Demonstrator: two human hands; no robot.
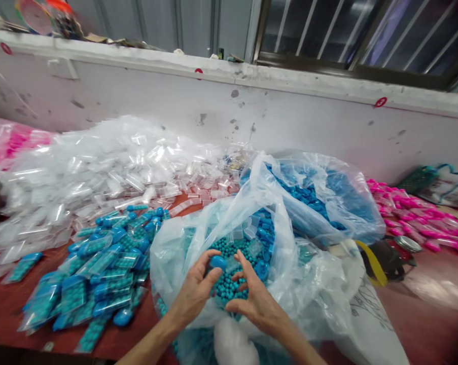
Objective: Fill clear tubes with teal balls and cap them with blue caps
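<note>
My left hand (199,284) grips a shiny blue cap (218,262) between thumb and fingers. Facing it, my right hand (254,296) has its fingers apart and curved over loose teal beads (229,290); I make out nothing held in it. Both hands are over the mouth of a translucent plastic bag (168,258) holding these beads. More blue caps (265,228) and a few clear empty tubes (238,232) lie at the back of this bag. To the left is a pile of clear tubes filled with teal beads and capped in blue (110,276).
A large heap of empty clear tubes (114,152) lies at the back left. Behind the beads, another bag holds blue pieces (305,192). Pink-capped tubes (415,218) and a yellow strap (373,266) are at right. A white wall (168,96) bounds the red table (8,314).
</note>
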